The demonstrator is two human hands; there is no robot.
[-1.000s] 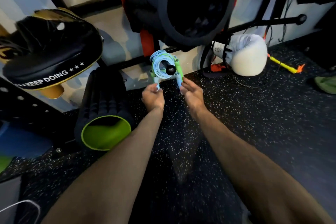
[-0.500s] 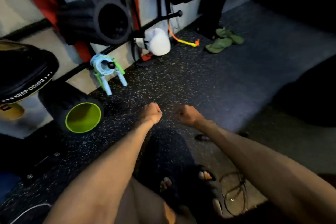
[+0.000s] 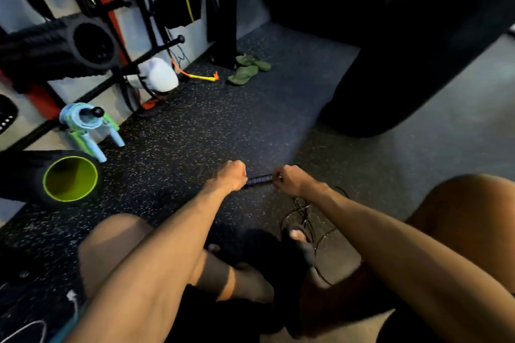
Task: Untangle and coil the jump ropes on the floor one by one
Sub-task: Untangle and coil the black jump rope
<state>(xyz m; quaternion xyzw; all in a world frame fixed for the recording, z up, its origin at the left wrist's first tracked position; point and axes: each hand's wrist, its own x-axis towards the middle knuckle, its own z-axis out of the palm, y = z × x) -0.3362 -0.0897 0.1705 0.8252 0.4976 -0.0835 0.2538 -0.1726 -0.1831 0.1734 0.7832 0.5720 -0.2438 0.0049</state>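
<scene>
A dark speckled floor (image 3: 223, 125) filled the view, seen from above by a person crouched low over it. A big black bag (image 3: 404, 50) stood at the far right. At the left lay a black roller (image 3: 69, 178) with a green core. Behind it were a white glove (image 3: 157, 75) and a blue-green rope (image 3: 83, 122), already coiled and hung on a peg (image 3: 96, 112), well apart from the hands. Green sandals (image 3: 248, 69) lay farther off. Beside the person's foot (image 3: 296, 234), a thin black cord (image 3: 306, 220) sprawled on the floor in loose, crossing loops and ran up toward the right hand (image 3: 292, 179). That hand and the left hand (image 3: 231, 175) met in mid view, just above the floor. Each grip was closed round one end of a short dark handle (image 3: 259, 179), held level between them. This looked like the start of another rope: the blue-green one was done, and the black one was in hand by its handle but not yet freed. The next move would likely call for drawing the cord out of its loops. It would need to feed through the fingers without any crossing pulling tight, and only then be wound.
</scene>
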